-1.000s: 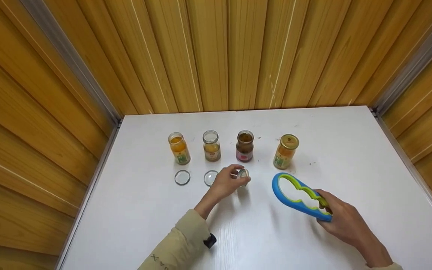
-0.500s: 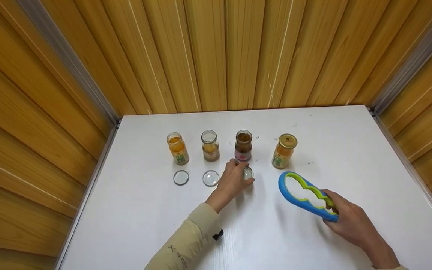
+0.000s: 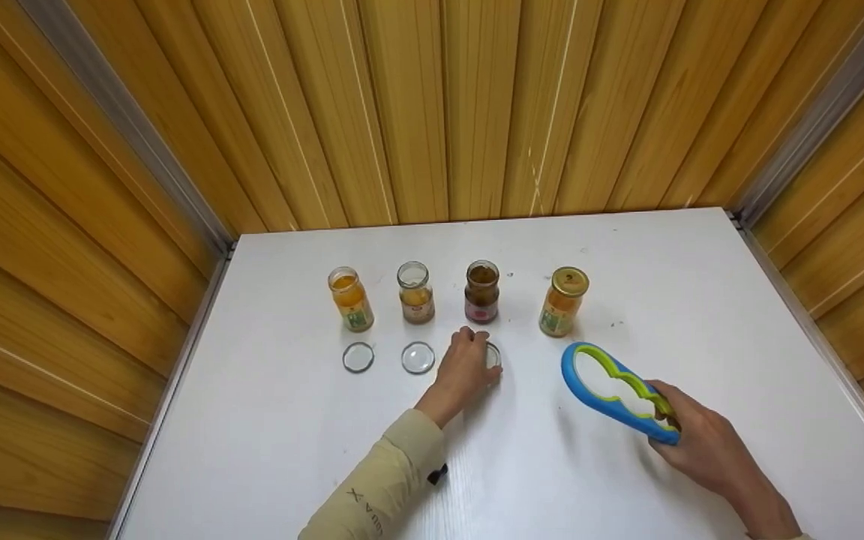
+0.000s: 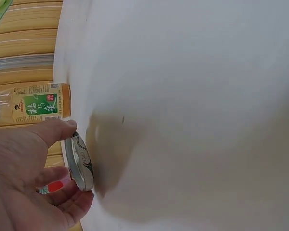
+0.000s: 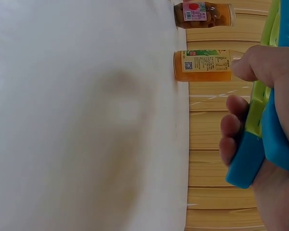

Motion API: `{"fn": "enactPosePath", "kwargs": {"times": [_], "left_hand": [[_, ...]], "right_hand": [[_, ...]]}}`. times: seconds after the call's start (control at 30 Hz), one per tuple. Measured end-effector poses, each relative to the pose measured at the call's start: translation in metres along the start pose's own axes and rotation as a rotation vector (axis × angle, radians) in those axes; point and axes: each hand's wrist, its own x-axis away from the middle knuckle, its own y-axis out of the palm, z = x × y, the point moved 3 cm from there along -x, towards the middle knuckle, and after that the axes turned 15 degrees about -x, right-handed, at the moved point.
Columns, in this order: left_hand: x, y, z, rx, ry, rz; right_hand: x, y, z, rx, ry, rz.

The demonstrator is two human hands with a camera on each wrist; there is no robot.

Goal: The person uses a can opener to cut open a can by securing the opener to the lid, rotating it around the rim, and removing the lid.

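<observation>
Jar lid (image 4: 79, 163) is sitting in my left hand (image 3: 464, 367), thumb and fingers pinching its rim; that grip is grasping, not released. It's tilting a little, low over the desk (image 3: 289, 450), just in front of the dark jar (image 3: 481, 306); I can't tell whether its edge is touching the surface. My right hand (image 3: 709, 442) is clenching the blue-and-green opener (image 3: 612, 409) by its handle end, loop pointing toward the jars, off to the right of the lid.

Two loose lids, one left (image 3: 358, 358) and one middle (image 3: 418, 358), are lying flat in line with mine, to its left. Behind them the orange jar (image 3: 357, 313) and pale jar (image 3: 418, 304) are standing upright, uncapped, as is the dark one. Farther right, the capped jar (image 3: 558, 313) is wearing its gold lid (image 3: 570, 281). Wood-look panels (image 3: 477, 112) are backing everything.

Step, as I'm judging it: placing this third lid into the row. Next move is probably calling for levelling it, loosening my left fingers, then bringing the opener over to the capped jar, left hand steadying the glass.
</observation>
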Motion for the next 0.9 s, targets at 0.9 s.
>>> {"fn": "enactPosePath", "kwargs": {"times": [0.9], "left_hand": [[-0.006, -0.002, 0.010, -0.050, 0.006, 0.137]], "right_hand": [[0.012, -0.022, 0.018, -0.002, 0.085, 0.008]]}}
